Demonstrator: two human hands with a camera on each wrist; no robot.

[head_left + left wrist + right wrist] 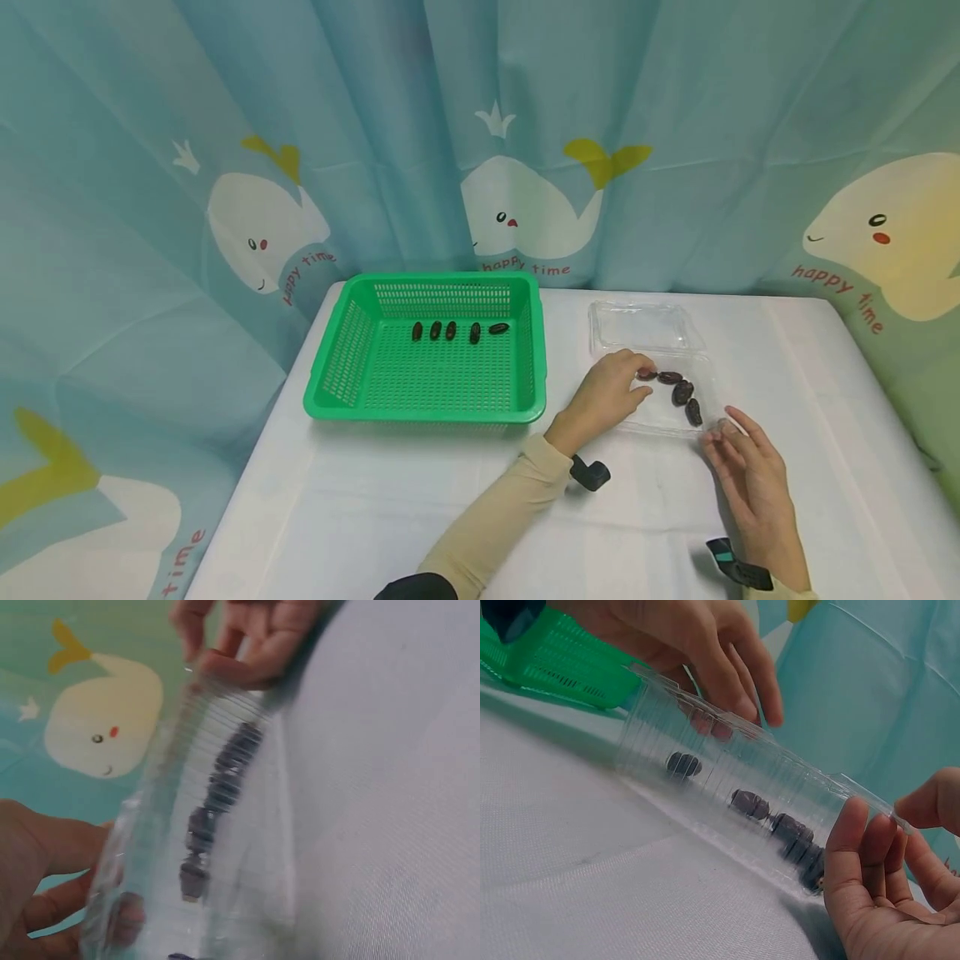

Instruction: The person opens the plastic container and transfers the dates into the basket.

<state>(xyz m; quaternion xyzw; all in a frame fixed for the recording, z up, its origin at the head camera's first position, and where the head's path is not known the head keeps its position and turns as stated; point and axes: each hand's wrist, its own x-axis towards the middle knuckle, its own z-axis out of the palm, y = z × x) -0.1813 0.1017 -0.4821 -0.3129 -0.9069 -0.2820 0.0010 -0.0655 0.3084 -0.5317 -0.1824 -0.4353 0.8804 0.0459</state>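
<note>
A clear plastic clamshell box (660,421) lies on the table with its lid (641,325) folded back. Inside it are several dark brown dates (682,392), most of them close together in a crooked row. My left hand (606,393) reaches over the box's left side, fingertips inside beside one date (682,764). Its thumb and fingers stand apart, and no date shows between them in the right wrist view. At the near right corner, my right hand (750,475) pinches the box's rim between thumb and fingers; this grip shows closely in the right wrist view.
Left of the box stands a green plastic basket (426,417) with several dates (451,331) lined up inside. A white cloth covers the table (360,517). Behind it hangs a blue curtain (390,125) with printed whales.
</note>
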